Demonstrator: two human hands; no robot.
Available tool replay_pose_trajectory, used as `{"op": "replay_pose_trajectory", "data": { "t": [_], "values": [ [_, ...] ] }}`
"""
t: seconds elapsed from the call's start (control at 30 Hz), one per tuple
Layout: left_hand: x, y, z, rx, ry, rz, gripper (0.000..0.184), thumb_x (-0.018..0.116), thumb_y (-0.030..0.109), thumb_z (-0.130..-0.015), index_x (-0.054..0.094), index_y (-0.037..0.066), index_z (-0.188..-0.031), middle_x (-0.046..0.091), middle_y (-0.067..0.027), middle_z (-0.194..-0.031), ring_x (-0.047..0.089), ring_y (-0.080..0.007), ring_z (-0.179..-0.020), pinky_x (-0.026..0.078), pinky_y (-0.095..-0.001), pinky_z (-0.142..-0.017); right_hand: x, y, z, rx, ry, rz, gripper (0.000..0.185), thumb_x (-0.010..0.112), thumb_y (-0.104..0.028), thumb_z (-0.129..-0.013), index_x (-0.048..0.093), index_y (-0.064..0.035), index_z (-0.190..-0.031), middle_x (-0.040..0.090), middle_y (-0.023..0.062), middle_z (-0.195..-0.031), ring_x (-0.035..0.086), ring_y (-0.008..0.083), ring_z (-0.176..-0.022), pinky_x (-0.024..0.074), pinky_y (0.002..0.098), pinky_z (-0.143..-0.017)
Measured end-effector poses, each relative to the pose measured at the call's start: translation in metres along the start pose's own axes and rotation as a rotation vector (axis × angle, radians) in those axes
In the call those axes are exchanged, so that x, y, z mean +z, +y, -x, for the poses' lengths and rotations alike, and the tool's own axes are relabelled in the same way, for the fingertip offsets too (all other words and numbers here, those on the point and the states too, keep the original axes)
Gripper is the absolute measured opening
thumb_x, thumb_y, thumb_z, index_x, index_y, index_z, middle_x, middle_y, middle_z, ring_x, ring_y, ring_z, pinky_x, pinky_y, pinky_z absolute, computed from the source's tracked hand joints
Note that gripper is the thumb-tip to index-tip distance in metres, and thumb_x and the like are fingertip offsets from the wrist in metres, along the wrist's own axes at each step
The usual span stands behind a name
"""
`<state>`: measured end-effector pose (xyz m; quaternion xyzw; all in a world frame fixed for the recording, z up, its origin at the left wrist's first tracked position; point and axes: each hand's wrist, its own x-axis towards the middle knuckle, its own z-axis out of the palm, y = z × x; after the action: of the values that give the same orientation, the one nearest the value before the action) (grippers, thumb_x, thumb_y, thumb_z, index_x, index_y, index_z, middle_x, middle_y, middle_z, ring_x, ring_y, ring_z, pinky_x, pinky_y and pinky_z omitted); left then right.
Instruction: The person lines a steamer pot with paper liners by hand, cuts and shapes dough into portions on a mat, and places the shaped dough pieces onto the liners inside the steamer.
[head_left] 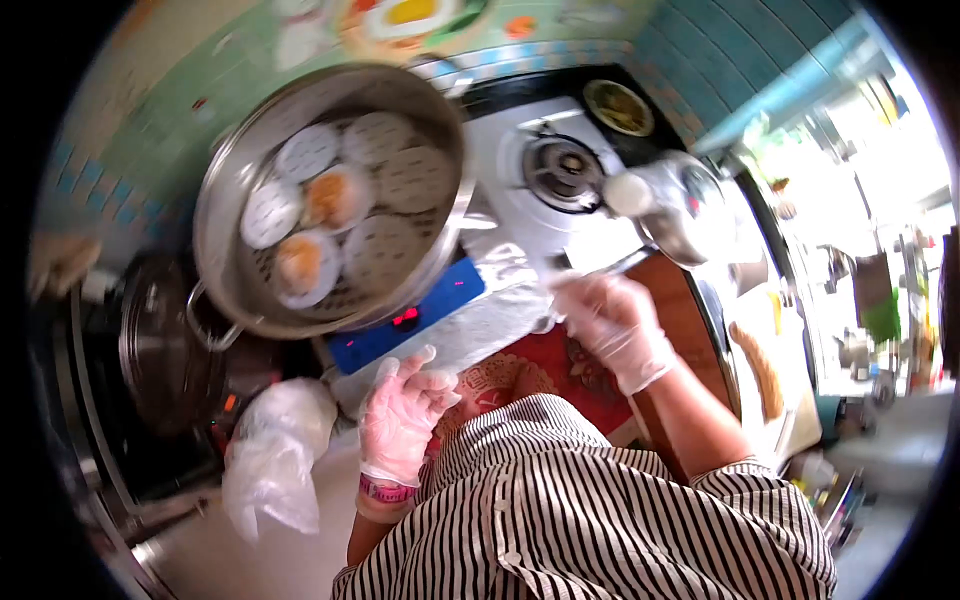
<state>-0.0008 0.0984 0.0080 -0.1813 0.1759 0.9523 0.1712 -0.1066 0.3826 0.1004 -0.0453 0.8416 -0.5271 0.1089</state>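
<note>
My left hand, in a clear glove, is held palm up with its fingers apart and nothing in it, just below a blue panel with red lit digits. My gloved right hand is raised in front of the stove, its fingers curled together and blurred; what it may hold is too smeared to name. Above my left hand stands a large steel steamer pot. Inside it lie several white perforated discs; two of them carry white pieces with orange topping.
A gas burner sits right of the pot, with a metal kettle beyond it. A small dish stands behind. At the lower left are a white plastic bag and a dark lidded pot.
</note>
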Motion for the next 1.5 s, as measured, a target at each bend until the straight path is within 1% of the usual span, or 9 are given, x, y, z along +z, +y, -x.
{"op": "replay_pose_trajectory", "data": {
  "t": [0.07, 0.17, 0.4, 0.53, 0.7, 1.0, 1.27, 1.33, 1.5],
  "values": [
    [0.021, -0.014, -0.012, -0.084, -0.017, -0.098, 0.053, 0.051, 0.04, -0.105, 0.053, 0.002, -0.143, 0.069, -0.0158, -0.106, 0.062, -0.0303, -0.109, 0.05, -0.0492, -0.102, -0.011, 0.057, 0.042, -0.132, -0.043, 0.39, 0.019, 0.073, -0.018, -0.093, 0.076, -0.0091, -0.11, 0.077, 0.0093, -0.095, 0.072, 0.02, -0.079, 0.0574, 0.0292, -0.072],
    [0.049, -0.045, -0.028, -0.143, -0.069, -0.249, 0.055, 0.051, 0.038, -0.105, 0.052, -0.002, -0.142, 0.071, -0.0166, -0.108, 0.064, -0.0288, -0.108, 0.051, -0.0464, -0.1, -0.022, 0.133, 0.117, 0.378, -0.35, 0.66, 0.023, 0.065, -0.029, -0.094, 0.075, -0.0147, -0.109, 0.075, 0.0111, -0.1, 0.073, 0.0273, -0.091, 0.0582, 0.0339, -0.081],
    [0.135, -0.208, -0.06, -0.244, -0.321, -1.037, 0.052, 0.053, 0.035, -0.106, 0.055, -0.004, -0.139, 0.072, -0.0132, -0.114, 0.068, -0.0214, -0.107, 0.052, -0.0364, -0.099, -0.085, 0.262, 0.314, 0.833, 0.013, 0.389, 0.03, 0.063, -0.034, -0.094, 0.075, -0.0173, -0.116, 0.075, 0.0095, -0.11, 0.072, 0.0288, -0.103, 0.0559, 0.0389, -0.092],
    [0.153, -0.36, -0.071, -0.297, -0.67, -1.299, 0.05, 0.069, 0.008, -0.098, 0.053, -0.001, -0.145, 0.068, -0.0094, -0.121, 0.063, -0.0142, -0.113, 0.048, -0.0312, -0.104, -0.143, 0.306, 0.421, 0.93, 0.375, 0.251, 0.033, 0.065, -0.037, -0.093, 0.074, -0.0165, -0.117, 0.075, 0.0106, -0.111, 0.07, 0.0287, -0.107, 0.0541, 0.0392, -0.095],
    [0.198, -0.538, -0.089, 0.41, -1.353, -1.858, 0.087, 0.085, 0.029, -0.081, 0.042, -0.001, -0.151, 0.051, -0.0226, -0.148, 0.046, -0.036, -0.14, 0.036, -0.0423, -0.119, -0.222, 0.352, 0.538, 1.021, 0.629, 0.279, 0.033, 0.067, -0.035, -0.09, 0.074, -0.0164, -0.117, 0.075, 0.0113, -0.109, 0.07, 0.0299, -0.105, 0.0549, 0.0412, -0.092],
    [0.289, -0.733, -0.192, 0.659, -1.727, -2.219, 0.121, 0.093, 0.042, -0.063, 0.028, 0.004, -0.157, 0.034, -0.021, -0.161, 0.027, -0.0391, -0.152, 0.025, -0.0549, -0.123, -0.354, 0.406, 0.541, 0.904, 0.788, 0.539, 0.076, 0.078, -0.037, -0.084, 0.048, -0.0117, -0.148, 0.053, 0.0177, -0.146, 0.053, 0.0349, -0.132, 0.0431, 0.0433, -0.112],
    [0.291, -0.866, -0.259, 0.667, -2.058, -2.33, 0.126, 0.088, 0.057, -0.064, 0.026, 0.003, -0.158, 0.043, -0.0196, -0.154, 0.042, -0.035, -0.143, 0.034, -0.0478, -0.118, -0.491, 0.464, 0.448, 0.943, 0.479, 0.667, 0.126, 0.09, -0.043, -0.067, 0.016, -0.0068, -0.162, 0.026, 0.0143, -0.166, 0.023, 0.0298, -0.155, 0.023, 0.0462, -0.126],
    [0.304, -0.879, -0.263, 0.166, -1.99, -2.229, 0.11, 0.09, 0.048, -0.062, 0.041, 0.007, -0.152, 0.057, -0.0166, -0.138, 0.053, -0.035, -0.13, 0.042, -0.0448, -0.11, -0.508, 0.501, 0.439, 0.877, 0.541, 0.774, 0.118, 0.091, -0.041, -0.064, 0.027, -0.0089, -0.159, 0.035, 0.0152, -0.161, 0.036, 0.0319, -0.148, 0.0337, 0.0444, -0.121],
    [0.313, -0.897, -0.275, 0.072, -1.838, -2.247, 0.073, 0.087, 0.033, -0.065, 0.06, 0.011, -0.128, 0.068, -0.0122, -0.105, 0.066, -0.0361, -0.097, 0.053, -0.0445, -0.09, -0.555, 0.483, 0.433, 0.963, 0.333, 0.342, 0.059, 0.085, -0.029, -0.071, 0.064, -0.0128, -0.123, 0.062, 0.0118, -0.122, 0.057, 0.0328, -0.124, 0.0498, 0.0419, -0.103]
  ]
}}
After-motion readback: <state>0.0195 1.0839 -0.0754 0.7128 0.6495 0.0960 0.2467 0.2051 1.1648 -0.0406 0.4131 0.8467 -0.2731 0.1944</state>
